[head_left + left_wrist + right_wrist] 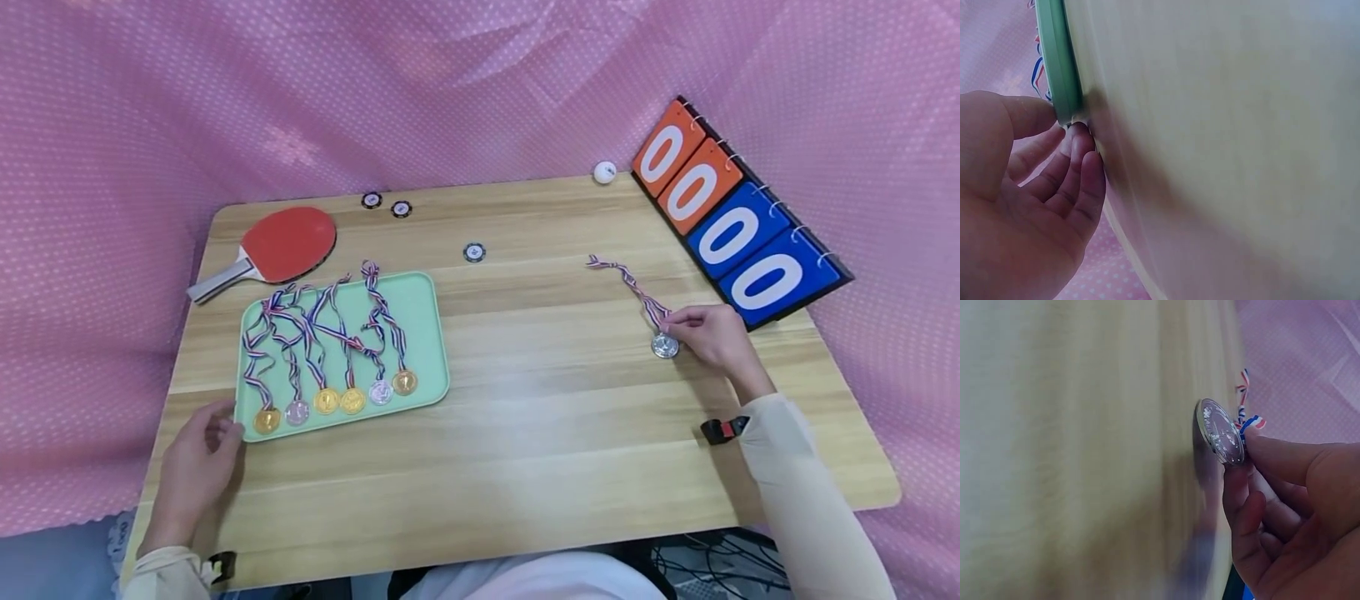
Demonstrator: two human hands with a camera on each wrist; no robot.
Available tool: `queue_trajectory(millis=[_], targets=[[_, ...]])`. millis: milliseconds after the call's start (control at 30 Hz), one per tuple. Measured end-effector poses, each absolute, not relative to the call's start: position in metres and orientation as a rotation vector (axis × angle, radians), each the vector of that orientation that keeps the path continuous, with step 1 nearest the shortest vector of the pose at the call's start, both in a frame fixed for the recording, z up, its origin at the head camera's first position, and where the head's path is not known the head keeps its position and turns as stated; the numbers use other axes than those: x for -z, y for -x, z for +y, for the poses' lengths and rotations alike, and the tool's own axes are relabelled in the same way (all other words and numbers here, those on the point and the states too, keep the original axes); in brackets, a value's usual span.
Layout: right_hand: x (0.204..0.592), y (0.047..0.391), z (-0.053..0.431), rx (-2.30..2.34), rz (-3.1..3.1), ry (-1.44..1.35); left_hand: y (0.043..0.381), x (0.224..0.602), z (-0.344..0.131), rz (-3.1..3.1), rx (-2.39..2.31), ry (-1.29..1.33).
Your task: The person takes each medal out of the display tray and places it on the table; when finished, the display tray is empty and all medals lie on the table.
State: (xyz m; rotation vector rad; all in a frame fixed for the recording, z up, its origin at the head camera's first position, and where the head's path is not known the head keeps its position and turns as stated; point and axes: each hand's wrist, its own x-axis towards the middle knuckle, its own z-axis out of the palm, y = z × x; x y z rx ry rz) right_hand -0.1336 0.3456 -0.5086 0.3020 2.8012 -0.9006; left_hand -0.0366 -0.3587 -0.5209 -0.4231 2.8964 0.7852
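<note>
My right hand pinches a silver medal at its edge, where the striped ribbon joins it. The ribbon trails away across the table toward the back. In the right wrist view the medal is tilted beside the thumb and fingertips. At the left, my left hand holds the near-left corner of a light green tray, thumb on its rim. On the tray lie several gold medals and two silver medals, roughly in a row along the near side, their ribbons crossing behind them.
Behind the tray lies a red table tennis paddle. Three black-and-white chips lie toward the back. A white ball sits at the back edge. A flip scoreboard showing zeros stands at the right, close to my right hand.
</note>
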Motion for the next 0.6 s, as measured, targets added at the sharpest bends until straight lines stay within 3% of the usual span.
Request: queue_trajectory(millis=[600], targets=[[0.527, 0.111, 0.344, 1.021, 2.930, -0.161, 0.032, 0.521, -0.359, 2.913, -0.817, 0.379]])
